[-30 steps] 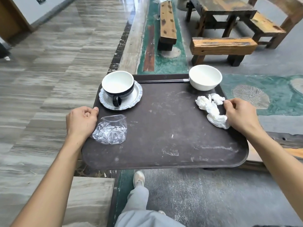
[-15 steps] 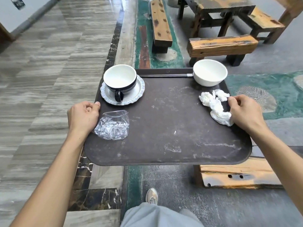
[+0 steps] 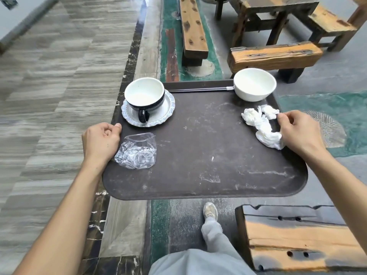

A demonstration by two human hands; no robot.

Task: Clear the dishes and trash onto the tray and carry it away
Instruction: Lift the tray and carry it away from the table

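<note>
Tray (image 3: 198,139) held at 2 sides — left hand (image 3: 100,142) and right hand (image 3: 299,132), fingers curled round its rims.

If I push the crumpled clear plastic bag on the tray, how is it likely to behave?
The plastic bag looks thin and crumpled, so probably floppy and very light. It lies loose on the flat tray, so it may slide easily.

soft, even daylight, bright overall, with faint shadows. a pale glare streak lies on the polished floor (image 3: 142,22) at the top. wide-angle distortion bows the tray (image 3: 198,147) edges, and the left floor is smeared by motion blur.
</note>
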